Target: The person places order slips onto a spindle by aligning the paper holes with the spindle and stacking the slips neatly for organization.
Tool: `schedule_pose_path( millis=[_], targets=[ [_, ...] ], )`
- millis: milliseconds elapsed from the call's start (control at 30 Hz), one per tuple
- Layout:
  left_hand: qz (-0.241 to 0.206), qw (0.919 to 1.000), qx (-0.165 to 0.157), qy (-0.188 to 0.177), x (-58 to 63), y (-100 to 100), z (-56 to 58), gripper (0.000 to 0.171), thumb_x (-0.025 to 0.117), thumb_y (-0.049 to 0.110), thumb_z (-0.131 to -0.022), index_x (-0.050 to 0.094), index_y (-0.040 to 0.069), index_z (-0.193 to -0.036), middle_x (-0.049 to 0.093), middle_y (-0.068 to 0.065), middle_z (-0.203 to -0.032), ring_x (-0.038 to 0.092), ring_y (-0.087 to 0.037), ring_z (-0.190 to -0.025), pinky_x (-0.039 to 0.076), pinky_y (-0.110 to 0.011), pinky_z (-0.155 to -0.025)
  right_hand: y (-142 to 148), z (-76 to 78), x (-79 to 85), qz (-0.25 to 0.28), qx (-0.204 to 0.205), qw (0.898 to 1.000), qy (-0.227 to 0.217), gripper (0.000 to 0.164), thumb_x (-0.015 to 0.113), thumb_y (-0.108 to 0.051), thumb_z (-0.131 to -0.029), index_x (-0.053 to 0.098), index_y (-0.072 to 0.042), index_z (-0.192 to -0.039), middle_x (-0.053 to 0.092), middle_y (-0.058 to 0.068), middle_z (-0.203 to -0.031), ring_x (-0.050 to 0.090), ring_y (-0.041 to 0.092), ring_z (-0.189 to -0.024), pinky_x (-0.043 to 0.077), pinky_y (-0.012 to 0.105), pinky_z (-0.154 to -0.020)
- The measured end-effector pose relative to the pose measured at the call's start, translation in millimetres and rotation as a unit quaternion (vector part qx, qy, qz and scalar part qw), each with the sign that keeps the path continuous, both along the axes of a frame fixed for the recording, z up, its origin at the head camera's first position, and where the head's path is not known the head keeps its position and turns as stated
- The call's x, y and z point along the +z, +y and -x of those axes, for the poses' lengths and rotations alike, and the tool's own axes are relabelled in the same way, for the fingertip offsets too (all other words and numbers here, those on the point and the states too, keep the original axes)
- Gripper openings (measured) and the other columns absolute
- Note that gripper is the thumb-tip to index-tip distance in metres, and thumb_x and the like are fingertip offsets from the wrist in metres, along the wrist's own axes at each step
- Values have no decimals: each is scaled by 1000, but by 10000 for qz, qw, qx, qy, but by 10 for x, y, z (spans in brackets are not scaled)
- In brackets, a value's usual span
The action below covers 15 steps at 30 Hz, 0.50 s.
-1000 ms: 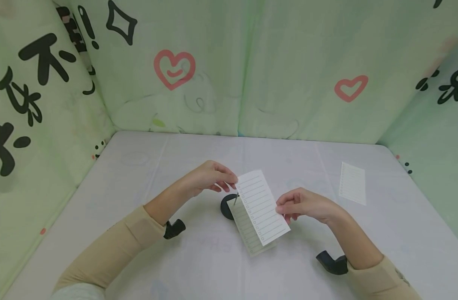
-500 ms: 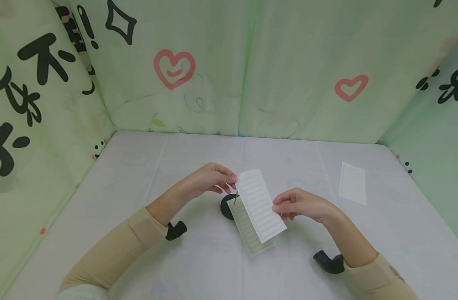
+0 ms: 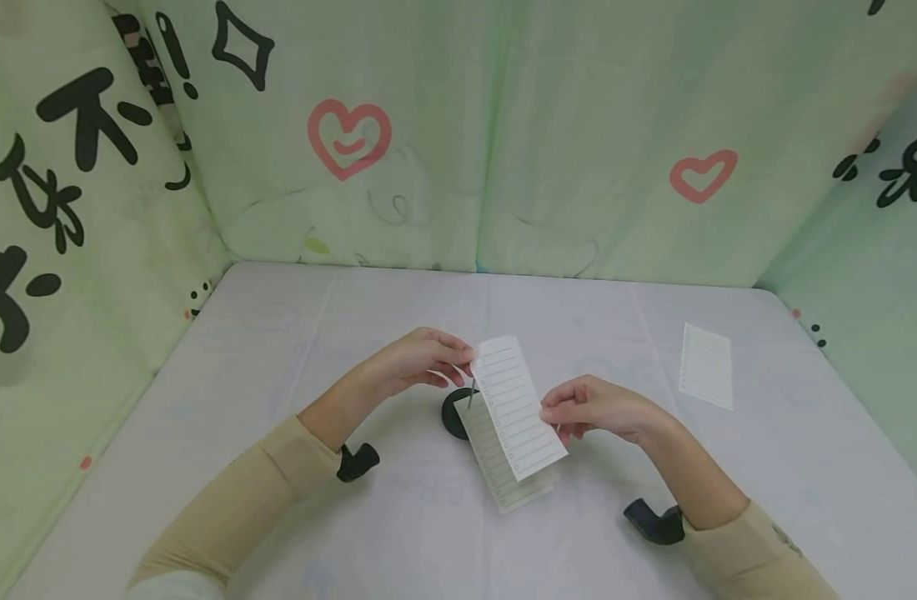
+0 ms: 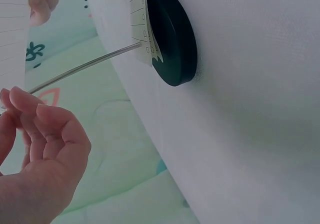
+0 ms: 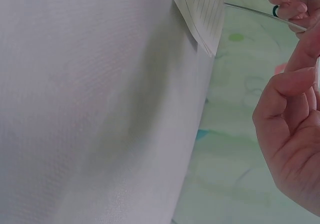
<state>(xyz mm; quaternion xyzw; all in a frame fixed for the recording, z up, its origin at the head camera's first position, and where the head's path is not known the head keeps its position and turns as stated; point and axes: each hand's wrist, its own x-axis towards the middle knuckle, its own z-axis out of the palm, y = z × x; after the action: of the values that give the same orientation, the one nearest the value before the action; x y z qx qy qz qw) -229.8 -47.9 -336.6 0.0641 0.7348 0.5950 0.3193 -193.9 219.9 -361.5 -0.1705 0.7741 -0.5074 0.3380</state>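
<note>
A white lined checklist sheet [image 3: 518, 408] is held tilted above a paper spike with a round black base [image 3: 451, 419]. My left hand [image 3: 421, 358] pinches its upper left corner, close to the top of the thin metal rod [image 4: 85, 68]. Lower down, my right hand [image 3: 604, 408] pinches the sheet's right edge between thumb and fingers. Several similar lined sheets [image 4: 138, 19] are threaded on the rod low down, near the base. In the head view, the held sheet partly covers these threaded sheets [image 3: 492, 462]. The right wrist view shows the right hand's curled fingers [image 5: 285, 114].
Another lined sheet [image 3: 706, 367] lies flat on the white-covered table [image 3: 316, 533] at the right. A green printed curtain [image 3: 578, 125] encloses the table at the back and both sides. Black curved pieces [image 3: 657, 523] stick out at both wrists.
The right hand has moved a little to the left, and the sheet's lower end has swung left and slightly up with it. The left hand has dropped slightly, keeping its pinch.
</note>
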Motion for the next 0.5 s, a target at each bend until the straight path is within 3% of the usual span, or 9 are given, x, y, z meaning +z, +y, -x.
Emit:
schedule_pose_path(
  millis=[167, 500],
  targets=[
    [36, 10000, 19, 43, -42, 12, 21, 23, 54, 15, -91, 62, -2, -105, 63, -7, -82, 59, -15, -70, 44, -29, -70, -6, 13, -17, -26, 33, 10000, -13, 24, 60, -18, -88, 63, 5, -93, 64, 0, -69, 55, 12, -58, 38, 23, -55],
    [533, 9983, 127, -178, -314, -25, 20, 19, 58, 15, -89, 65, 1, -99, 65, -2, -76, 59, -14, -67, 44, -27, -66, 2, -2, -73, -276, 51, 9995, -154, 18, 62, -16, -86, 64, 1, -87, 63, -2, -66, 57, 11, -58, 37, 23, -55]
  ],
)
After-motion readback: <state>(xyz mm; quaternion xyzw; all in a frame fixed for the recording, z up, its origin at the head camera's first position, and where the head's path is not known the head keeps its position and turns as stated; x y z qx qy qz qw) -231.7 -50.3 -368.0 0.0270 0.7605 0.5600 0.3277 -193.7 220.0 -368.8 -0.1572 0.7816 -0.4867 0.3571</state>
